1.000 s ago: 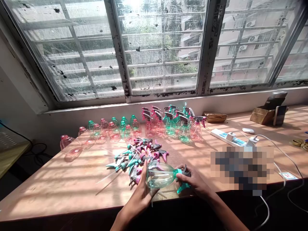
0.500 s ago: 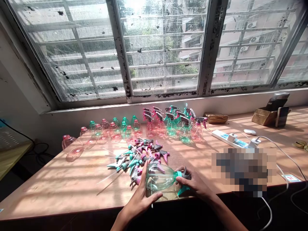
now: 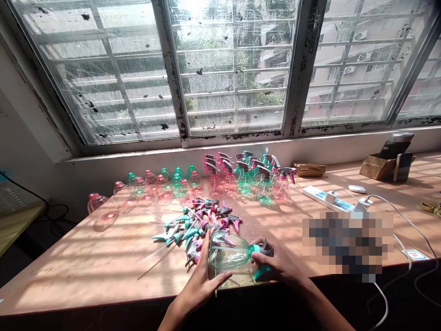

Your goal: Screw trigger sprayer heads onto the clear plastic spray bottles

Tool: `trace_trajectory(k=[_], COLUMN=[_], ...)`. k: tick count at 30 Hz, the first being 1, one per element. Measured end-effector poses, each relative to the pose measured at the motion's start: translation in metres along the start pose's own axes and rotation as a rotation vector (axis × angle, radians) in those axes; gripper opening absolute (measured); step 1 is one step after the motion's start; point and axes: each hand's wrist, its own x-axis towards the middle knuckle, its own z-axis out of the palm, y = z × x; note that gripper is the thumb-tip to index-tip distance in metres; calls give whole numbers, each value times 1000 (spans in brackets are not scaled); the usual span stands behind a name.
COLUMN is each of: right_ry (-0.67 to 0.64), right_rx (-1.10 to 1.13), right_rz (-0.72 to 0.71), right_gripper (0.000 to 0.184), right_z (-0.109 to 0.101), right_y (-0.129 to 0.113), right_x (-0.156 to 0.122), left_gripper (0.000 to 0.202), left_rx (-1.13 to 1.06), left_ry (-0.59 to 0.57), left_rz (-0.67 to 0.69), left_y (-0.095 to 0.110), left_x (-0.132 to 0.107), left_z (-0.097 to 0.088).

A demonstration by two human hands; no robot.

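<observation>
A clear green spray bottle lies sideways between my hands above the table's front edge. My left hand cups its base, thumb below and fingers along the far side. At the neck, my right hand grips the teal collar of the grey-and-teal trigger head. The head sits on the bottle's mouth, and a thin tube shows inside. Just beyond my left hand lies a pile of loose trigger heads, pink-grey and teal-grey, some with tubes sticking out left.
Open pink and green bottles stand at the back left. Bottles with trigger heads stand at the back centre. To the right are a white power strip with cables, a brown packet, a cardboard holder and a blurred patch.
Almost nothing differs. Both hands keep their hold on the bottle, which has turned or shifted very slightly.
</observation>
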Motion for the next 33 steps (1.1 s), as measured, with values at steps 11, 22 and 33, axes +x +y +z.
trace_trajectory(k=[11, 22, 33], right_ry=[84, 26, 20], right_rx=[55, 27, 42], right_rz=[-17, 4, 10], right_gripper=[50, 53, 53], right_z=[3, 3, 1], right_y=[-3, -4, -3], right_x=[1, -1, -1], left_gripper=[89, 100, 104], left_rx=[65, 40, 30], left_ry=[24, -2, -15], left_rz=[50, 17, 20], left_y=[-8, -5, -3], left_x=[0, 2, 0], left_z=[3, 1, 2])
